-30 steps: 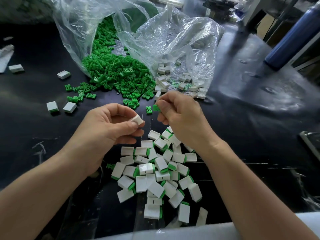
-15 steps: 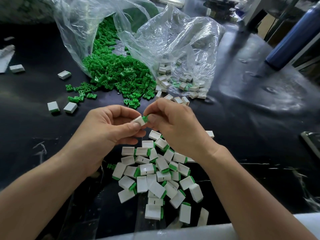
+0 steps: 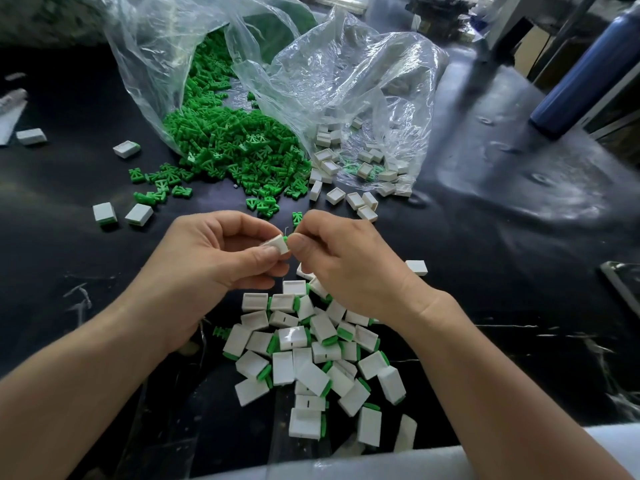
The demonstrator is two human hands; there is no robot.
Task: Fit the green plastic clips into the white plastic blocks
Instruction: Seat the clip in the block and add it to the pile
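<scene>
Fingers point(image 3: 242, 224) of the left hand point(image 3: 214, 268) curl round a white block point(image 3: 277, 243), thumb and forefinger pinching it above the black table point(image 3: 519, 306). A green clip point(image 3: 285, 239) shows at the block's right end, mostly sunk in, with only a sliver visible. The right hand point(image 3: 346, 268) meets it there: thumb and forefinger pinch the clip's outer end, and the other fingers are curled under the palm. Both hands hover just behind a pile point(image 3: 311, 358) of fitted blocks, white with green edges, heaped on the table between the wrists.

At the far left lies a lone block point(image 3: 31, 136). Nearer the middle is a second block point(image 3: 126, 148), and a pair of blocks point(image 3: 104, 213) sits side by side, close to some loose clips point(image 3: 159, 188). Behind the hands a clear bag point(image 3: 156, 64) spills a heap of clips point(image 3: 225, 140) onto the table. Touching its right side, a second bag point(image 3: 381, 81) holds empty blocks point(image 3: 360, 161), a few lying outside its mouth. A stray block point(image 3: 416, 267) lies just right of the right hand. A blue bottle point(image 3: 585, 74) is at the far right.
</scene>
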